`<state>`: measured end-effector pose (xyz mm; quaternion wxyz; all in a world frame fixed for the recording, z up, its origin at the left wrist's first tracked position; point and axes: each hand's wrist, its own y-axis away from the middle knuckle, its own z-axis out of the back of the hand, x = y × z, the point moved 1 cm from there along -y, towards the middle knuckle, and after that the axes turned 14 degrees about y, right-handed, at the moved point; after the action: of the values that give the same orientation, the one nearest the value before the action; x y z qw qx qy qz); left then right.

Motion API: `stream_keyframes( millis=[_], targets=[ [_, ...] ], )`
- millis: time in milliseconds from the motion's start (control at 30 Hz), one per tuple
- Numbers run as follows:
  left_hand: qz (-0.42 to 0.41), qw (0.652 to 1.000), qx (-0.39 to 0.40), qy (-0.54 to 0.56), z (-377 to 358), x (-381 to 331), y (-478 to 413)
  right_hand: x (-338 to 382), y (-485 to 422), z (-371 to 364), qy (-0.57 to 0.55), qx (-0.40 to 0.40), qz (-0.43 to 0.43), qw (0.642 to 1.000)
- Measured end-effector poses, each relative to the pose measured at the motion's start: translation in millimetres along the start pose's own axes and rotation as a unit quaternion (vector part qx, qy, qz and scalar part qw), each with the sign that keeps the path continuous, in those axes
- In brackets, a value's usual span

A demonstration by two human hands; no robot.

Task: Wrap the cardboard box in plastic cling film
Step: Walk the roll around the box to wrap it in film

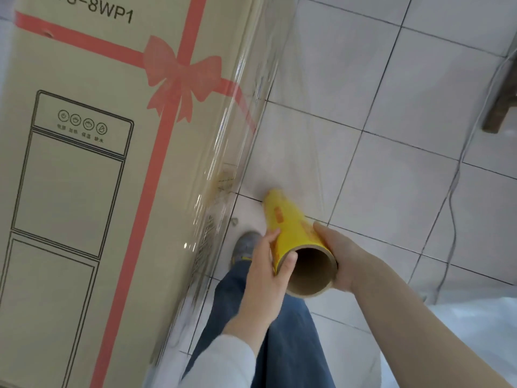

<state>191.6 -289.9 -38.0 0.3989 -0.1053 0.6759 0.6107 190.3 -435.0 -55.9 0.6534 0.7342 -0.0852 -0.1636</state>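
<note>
A tall cardboard box [84, 191] with a printed pink ribbon and a line drawing of an appliance fills the left side. Clear cling film [293, 121] stretches from the box's right edge down to a yellow roll [288, 219] with a cardboard core. My left hand [263, 278] grips the near end of the roll from the left, thumb at the core's rim. My right hand [341, 256] holds the same end from the right, fingers curled round it. The roll points away and down toward the floor.
White tiled floor [405, 93] spreads to the right. A thin cable [453, 191] runs across the tiles. A dark wooden furniture leg [500, 102] stands at the far right. My jeans leg and grey shoe [246, 245] are beside the box's base.
</note>
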Motion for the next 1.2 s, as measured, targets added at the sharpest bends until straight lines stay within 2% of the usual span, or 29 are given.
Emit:
stream_keyframes(
  millis=[100,233,367,433,500,567,667,800,900,967,1100,1200],
  targets=[
    [0.074,0.997,-0.03,0.004,-8.0,12.8,18.7,-1.1,-8.9,-2.0,0.111,-0.064,-0.011,0.992],
    [0.091,0.994,0.038,-0.052,5.8,12.5,5.0,2.4,-20.3,-5.4,0.174,-0.087,0.007,0.981],
    [0.055,0.982,0.155,-0.089,29.3,-4.6,-27.4,-4.0,-22.4,-10.1,0.116,-0.051,0.004,0.992],
    [0.038,0.969,0.212,-0.124,35.7,-12.2,-39.5,-10.5,-22.6,-17.9,0.043,-0.024,0.023,0.999],
    [0.02,0.957,0.235,-0.17,39.3,-14.8,-45.9,-20.8,-21.2,-25.3,-0.065,-0.003,0.037,0.997],
    [-0.002,0.959,0.215,-0.182,42.5,-10.2,-46.3,-33.2,-19.3,-28.0,-0.144,0.021,0.033,0.989],
    [-0.011,0.976,0.162,-0.143,45.2,9.8,-27.0,-50.8,-20.3,-35.4,-0.161,0.035,0.031,0.986],
    [-0.036,0.998,0.046,-0.019,46.9,41.5,23.1,-59.6,-20.8,-47.2,-0.089,0.009,0.008,0.996],
    [0.005,0.998,-0.015,0.059,40.1,65.3,51.9,-63.5,-24.0,-47.3,0.019,-0.042,-0.017,0.999],
    [0.039,0.997,-0.017,0.058,34.7,70.9,63.5,-67.8,-26.8,-46.7,0.083,-0.067,-0.027,0.994],
    [0.105,0.994,0.041,-0.007,38.0,73.3,54.6,-69.2,-31.2,-43.1,0.149,-0.092,-0.033,0.984],
    [0.044,0.997,0.053,-0.039,49.4,58.2,32.9,-63.2,-27.8,-40.6,0.132,-0.071,-0.052,0.987]
  ],
)
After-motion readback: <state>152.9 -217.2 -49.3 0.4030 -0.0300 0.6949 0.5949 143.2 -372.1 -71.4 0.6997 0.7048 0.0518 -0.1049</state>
